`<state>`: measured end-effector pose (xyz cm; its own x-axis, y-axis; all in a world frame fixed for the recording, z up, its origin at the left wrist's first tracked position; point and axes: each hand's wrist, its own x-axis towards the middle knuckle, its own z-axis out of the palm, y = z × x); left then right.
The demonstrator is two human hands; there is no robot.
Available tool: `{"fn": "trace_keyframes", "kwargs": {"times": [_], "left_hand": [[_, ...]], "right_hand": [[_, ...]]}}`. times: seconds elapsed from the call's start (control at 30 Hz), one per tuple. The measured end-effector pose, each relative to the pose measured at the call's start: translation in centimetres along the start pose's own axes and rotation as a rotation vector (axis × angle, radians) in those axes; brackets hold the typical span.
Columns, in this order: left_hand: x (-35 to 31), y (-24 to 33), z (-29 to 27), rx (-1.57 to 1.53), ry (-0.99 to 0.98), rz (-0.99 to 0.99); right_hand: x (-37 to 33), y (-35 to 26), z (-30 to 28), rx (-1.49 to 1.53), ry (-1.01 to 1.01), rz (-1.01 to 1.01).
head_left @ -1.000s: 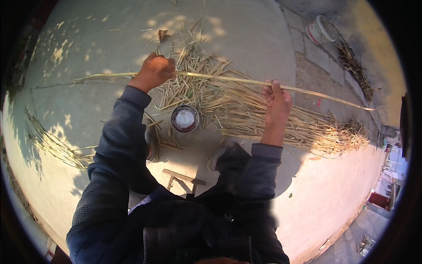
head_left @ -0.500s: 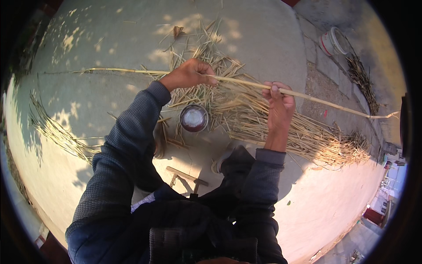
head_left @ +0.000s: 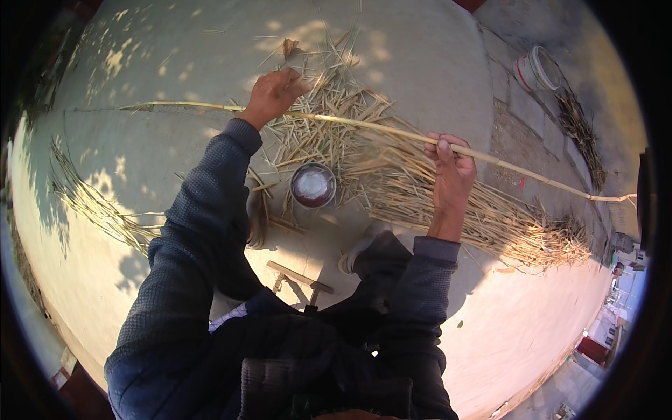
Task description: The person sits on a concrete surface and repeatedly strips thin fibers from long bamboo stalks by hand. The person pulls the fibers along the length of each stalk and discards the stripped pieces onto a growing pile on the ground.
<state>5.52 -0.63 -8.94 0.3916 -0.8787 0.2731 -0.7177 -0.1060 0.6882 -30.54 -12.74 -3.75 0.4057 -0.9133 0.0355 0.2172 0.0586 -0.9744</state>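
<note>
Stalk point(head_left: 378, 127) looks long, thin, pale yellow, crooked toward its right end.

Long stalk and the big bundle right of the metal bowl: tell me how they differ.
The long stalk is single; the big bundle masses many stalks. The right hand holds the long stalk; the big bundle lies on the ground. Both are straw-yellow.

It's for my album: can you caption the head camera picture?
Right hand holding a long, pale stalk above scattered straw.
</note>
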Motion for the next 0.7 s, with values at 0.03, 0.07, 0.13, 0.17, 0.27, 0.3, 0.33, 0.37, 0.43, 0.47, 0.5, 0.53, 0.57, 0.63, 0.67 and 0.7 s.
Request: {"fn": "trace_keyframes", "kwargs": {"times": [0.03,0.07,0.13,0.17,0.27,0.3,0.33,0.37,0.43,0.47,0.5,0.53,0.57,0.63,0.67,0.7], "left_hand": [[-0.2,0.3,0.4,0.352,0.018,0.112],[-0.5,1.0,0.9,0.319,0.144,0.22],[0.0,3.0,1.6,0.052,0.076,0.297],[0.2,4.4,2.0,-0.077,0.019,0.309],[-1.0,8.7,3.7,-0.053,-0.093,0.496],[-0.9,9.2,3.5,-0.019,-0.138,0.447],[-0.9,9.5,3.1,0.022,-0.19,0.427],[-0.9,9.4,2.6,0.065,-0.242,0.408],[-0.7,8.0,0.8,-0.028,-0.334,0.314],[-0.7,7.0,-0.3,-0.082,-0.38,0.244],[-0.9,6.0,-1.2,-0.135,-0.427,0.172],[-0.9,5.1,-2.3,-0.081,-0.438,0.152],[-1.0,4.3,-3.2,-0.027,-0.449,0.132],[-0.9,3.4,-4.2,0.0,-0.504,0.045],[-0.9,3.2,-4.6,-0.027,-0.549,-0.027],[-0.9,3.4,-4.6,-0.076,-0.585,-0.087]], "right_hand": [[0.0,0.1,0.3,0.0,0.014,0.003],[0.1,0.3,0.7,0.003,0.035,0.02],[0.1,0.7,1.9,0.023,0.062,0.05],[0.1,1.0,2.7,0.037,0.068,0.067],[0.0,2.0,4.9,0.012,0.095,0.16],[0.0,2.3,5.3,0.019,0.072,0.182],[0.1,2.4,5.4,0.053,0.047,0.222],[0.1,2.4,5.2,0.058,0.095,0.211],[0.5,2.1,4.1,0.107,0.131,0.212],[0.7,1.8,3.1,0.097,0.151,0.234],[0.9,1.3,1.9,0.096,0.16,0.259],[0.9,0.9,0.9,0.081,0.204,0.289],[0.8,0.8,0.1,0.119,0.181,0.274],[0.9,0.6,-1.0,0.167,0.199,0.25],[1.0,0.5,-1.2,0.176,0.197,0.223],[0.9,0.5,-1.2,0.187,0.194,0.206]]}}
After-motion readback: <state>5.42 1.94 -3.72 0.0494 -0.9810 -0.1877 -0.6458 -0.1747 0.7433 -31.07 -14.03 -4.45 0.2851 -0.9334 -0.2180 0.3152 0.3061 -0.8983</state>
